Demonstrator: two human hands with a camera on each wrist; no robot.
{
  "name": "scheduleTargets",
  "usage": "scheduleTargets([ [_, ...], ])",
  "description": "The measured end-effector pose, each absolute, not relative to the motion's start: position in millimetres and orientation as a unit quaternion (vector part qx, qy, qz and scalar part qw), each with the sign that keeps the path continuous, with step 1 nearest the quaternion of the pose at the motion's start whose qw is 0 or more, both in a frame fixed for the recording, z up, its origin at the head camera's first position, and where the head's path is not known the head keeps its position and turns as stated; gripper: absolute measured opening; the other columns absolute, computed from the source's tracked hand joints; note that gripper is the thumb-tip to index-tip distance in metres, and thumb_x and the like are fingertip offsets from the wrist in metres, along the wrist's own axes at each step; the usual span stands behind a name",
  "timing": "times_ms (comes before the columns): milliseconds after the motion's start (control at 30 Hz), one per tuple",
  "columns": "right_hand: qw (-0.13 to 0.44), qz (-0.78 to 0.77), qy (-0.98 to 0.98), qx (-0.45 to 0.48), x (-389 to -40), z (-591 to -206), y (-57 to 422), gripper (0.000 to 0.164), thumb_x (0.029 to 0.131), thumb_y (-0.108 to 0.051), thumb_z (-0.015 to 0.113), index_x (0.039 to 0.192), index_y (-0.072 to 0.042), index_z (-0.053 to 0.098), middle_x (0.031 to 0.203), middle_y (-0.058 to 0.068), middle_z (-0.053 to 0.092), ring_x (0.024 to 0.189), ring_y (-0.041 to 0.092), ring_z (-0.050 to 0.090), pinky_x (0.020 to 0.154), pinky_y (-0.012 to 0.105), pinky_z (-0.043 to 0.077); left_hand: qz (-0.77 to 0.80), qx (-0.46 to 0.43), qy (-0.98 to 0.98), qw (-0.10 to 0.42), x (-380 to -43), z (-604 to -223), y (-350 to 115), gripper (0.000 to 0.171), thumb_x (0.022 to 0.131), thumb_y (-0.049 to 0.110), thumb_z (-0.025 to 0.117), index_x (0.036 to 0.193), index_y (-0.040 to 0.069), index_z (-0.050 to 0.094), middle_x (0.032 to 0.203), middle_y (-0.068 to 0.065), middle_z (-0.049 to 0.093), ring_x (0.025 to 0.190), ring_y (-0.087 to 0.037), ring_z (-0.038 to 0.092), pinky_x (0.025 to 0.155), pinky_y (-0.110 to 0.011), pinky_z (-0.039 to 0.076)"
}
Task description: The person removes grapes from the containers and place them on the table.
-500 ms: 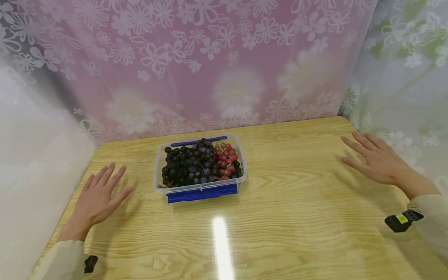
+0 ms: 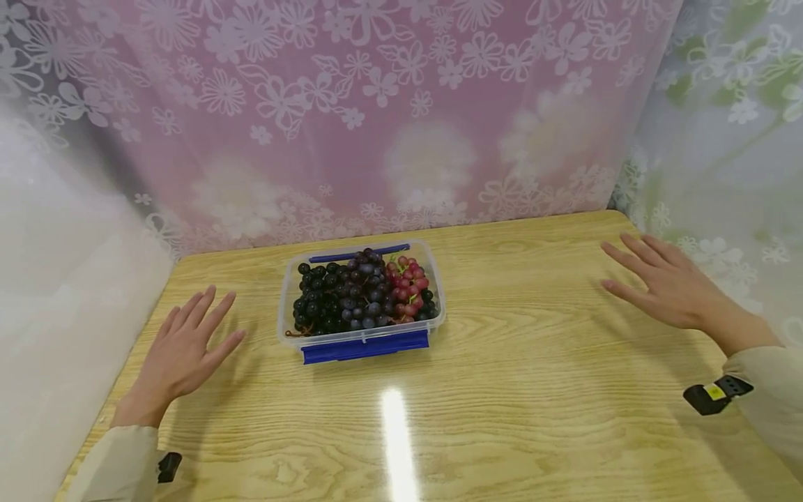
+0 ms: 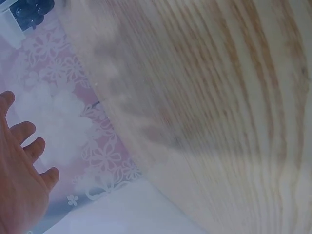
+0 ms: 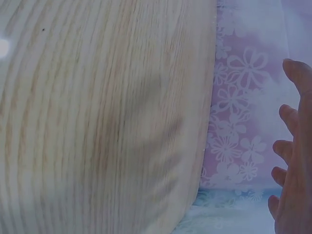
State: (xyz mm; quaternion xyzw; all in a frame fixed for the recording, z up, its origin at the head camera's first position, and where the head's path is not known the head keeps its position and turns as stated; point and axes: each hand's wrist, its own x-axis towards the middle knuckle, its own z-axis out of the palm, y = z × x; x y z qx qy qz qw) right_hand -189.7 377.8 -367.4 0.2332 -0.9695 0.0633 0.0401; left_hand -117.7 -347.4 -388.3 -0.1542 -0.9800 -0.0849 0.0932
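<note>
A clear plastic container [image 2: 287, 300] with blue clips stands left of the middle of the wooden table, toward the back. Inside lie bunches of grapes: black grapes [image 2: 318, 300] on the left, dark purple grapes [image 2: 365, 286] in the middle, red grapes [image 2: 409, 282] on the right. To the container's left, the left hand [image 2: 182, 352] hovers over the table with fingers spread, holding nothing. Far to the right, the right hand [image 2: 668, 289] is also raised with straight fingers, touching nothing. In the left wrist view, a few dark grapes [image 3: 31, 12] show in the upper left corner.
The wood-grain table [image 2: 527, 390] carries a bright strip of reflected light at its front. A pink flowered curtain [image 2: 401, 125] hangs behind the back edge. Pale sheets flank both sides, the right sheet [image 2: 728, 153] patterned with green leaves. Black wrist cameras sit at both cuffs.
The left hand has shifted slightly right and up in the head view. The right hand has drifted slightly left. The container of grapes stays at its place on the table.
</note>
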Motion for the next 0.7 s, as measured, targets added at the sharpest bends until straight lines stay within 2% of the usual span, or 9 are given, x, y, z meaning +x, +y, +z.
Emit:
scheduleTargets([
  [200,0.039,0.062,-0.969,0.236,-190.9,-363.3,368.7,0.073,0.097,-0.04,0.054,0.156,-0.023,0.014,0.158,0.017,0.007,0.142,0.04,0.0,0.111,0.058,-0.003,-0.082,-0.161,-0.979,0.093,-119.9,-386.4,-344.4,0.07,0.098,0.045,0.05,0.155,0.02,0.018,0.158,-0.015,0.012,0.142,-0.037,0.012,0.113,-0.055,0.001],
  [433,0.032,0.064,-0.968,0.24,-194.3,-360.6,357.7,0.073,0.097,-0.042,0.053,0.156,-0.025,0.012,0.159,0.013,0.004,0.143,0.039,-0.002,0.111,0.056,-0.006,-0.076,-0.166,-0.979,0.095,-121.9,-384.7,-340.3,0.07,0.097,0.046,0.05,0.155,0.02,0.02,0.158,-0.013,0.011,0.142,-0.036,0.013,0.113,-0.054,0.001],
  [700,0.039,0.057,-0.964,0.257,-196.2,-359.3,341.9,0.072,0.097,-0.043,0.052,0.156,-0.024,0.013,0.159,0.013,0.006,0.142,0.039,0.001,0.111,0.058,-0.002,-0.073,-0.171,-0.978,0.099,-122.5,-382.7,-337.5,0.07,0.097,0.046,0.05,0.155,0.021,0.02,0.159,-0.011,0.011,0.143,-0.034,0.012,0.113,-0.054,0.002],
])
